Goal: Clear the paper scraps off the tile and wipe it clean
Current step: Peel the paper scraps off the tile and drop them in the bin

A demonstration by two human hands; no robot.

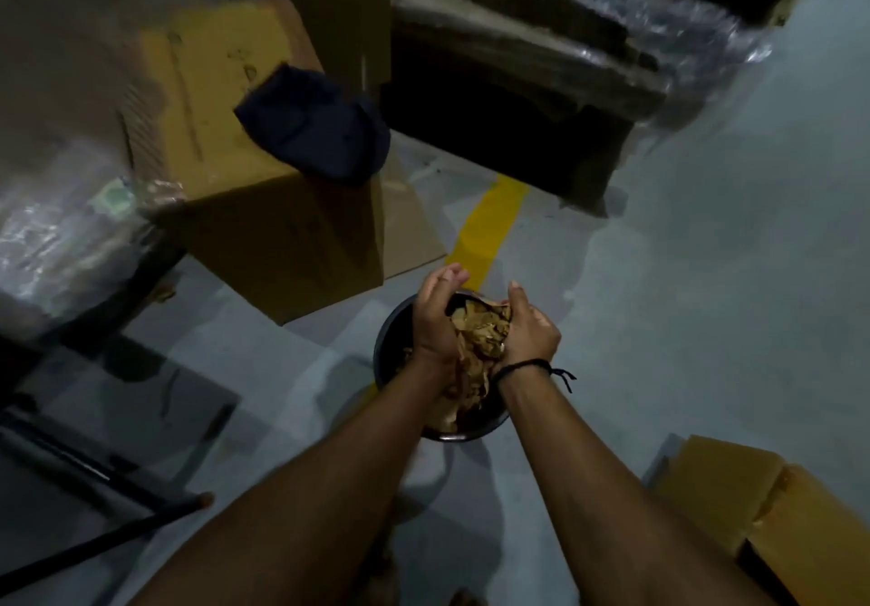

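- The scraps (480, 335) sat squeezed between both palms, directly above the bin (393, 323), probably so none spilled on the floor.
- The left hand (438, 318) pressed them with nearly straight fingers.
- The right hand (529, 330) cupped them, its fingers hidden.
- A box (263, 191) stood just beside the bin.
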